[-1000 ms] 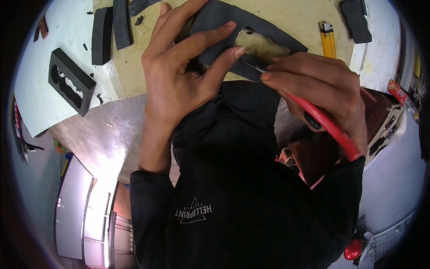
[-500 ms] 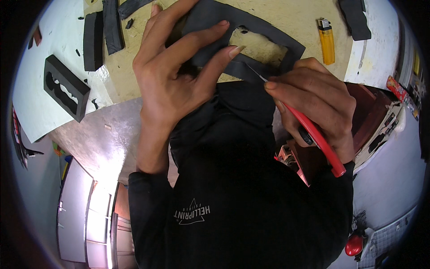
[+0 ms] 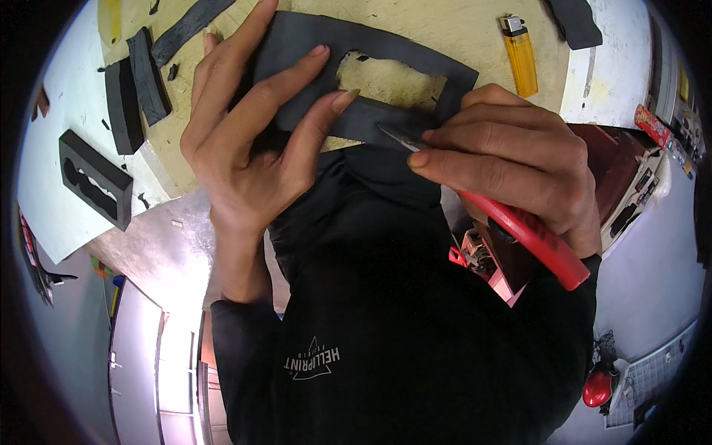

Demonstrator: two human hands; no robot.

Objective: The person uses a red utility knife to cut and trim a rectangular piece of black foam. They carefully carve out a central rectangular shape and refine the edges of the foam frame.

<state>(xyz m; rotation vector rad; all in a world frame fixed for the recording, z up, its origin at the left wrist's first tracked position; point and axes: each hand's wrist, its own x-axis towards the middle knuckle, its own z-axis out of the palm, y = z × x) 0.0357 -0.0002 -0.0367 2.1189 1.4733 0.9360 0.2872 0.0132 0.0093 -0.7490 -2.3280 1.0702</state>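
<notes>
Red knife (image 3: 538, 241) sits in the right hand (image 3: 512, 152).

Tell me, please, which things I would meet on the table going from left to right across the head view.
Black block with a cutout → dark gray sheet → yellow lighter → dark piece at the upper right.

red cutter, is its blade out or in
Out: the metal blade of the red cutter shows beyond the right hand, its tip over the dark sheet; whether touching, I cannot tell.
</notes>
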